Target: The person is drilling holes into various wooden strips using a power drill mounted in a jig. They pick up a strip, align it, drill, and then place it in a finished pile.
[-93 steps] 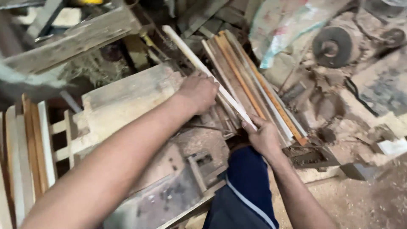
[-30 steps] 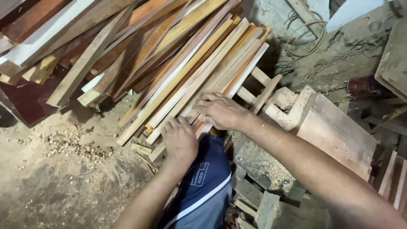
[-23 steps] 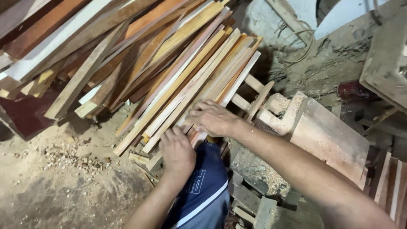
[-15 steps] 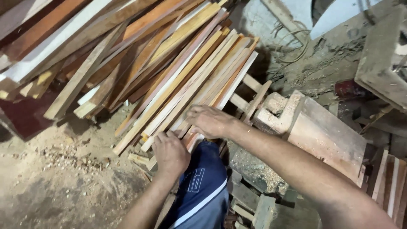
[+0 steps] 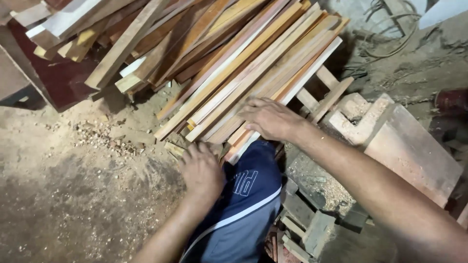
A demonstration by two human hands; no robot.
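Note:
A bundle of long thin wooden strips [image 5: 253, 68], pale, orange and reddish, slopes down from the upper right to the floor in front of me. My right hand [image 5: 270, 119] lies palm down on the lower part of the bundle with its fingers spread. My left hand [image 5: 202, 170] is just below the strips' near ends, with its fingertips against them and the back of the hand towards the camera. Neither hand is closed around a strip. My knee in blue shorts [image 5: 248, 195] sits between my two arms, under the strip ends.
More planks and boards [image 5: 126, 44] are heaped at the upper left over a dark red panel [image 5: 58, 80]. A thick wooden block [image 5: 414, 151] lies at the right, and small offcuts [image 5: 312, 229] lie near my knee. The sawdust-covered floor [image 5: 73, 195] spreads out to the left. Cables [image 5: 390, 24] lie at the top right.
About three seconds ago I held a pale strip by a machine; now I face the strip pile. In the last second my left hand slid down below the strip ends while my right stayed on top.

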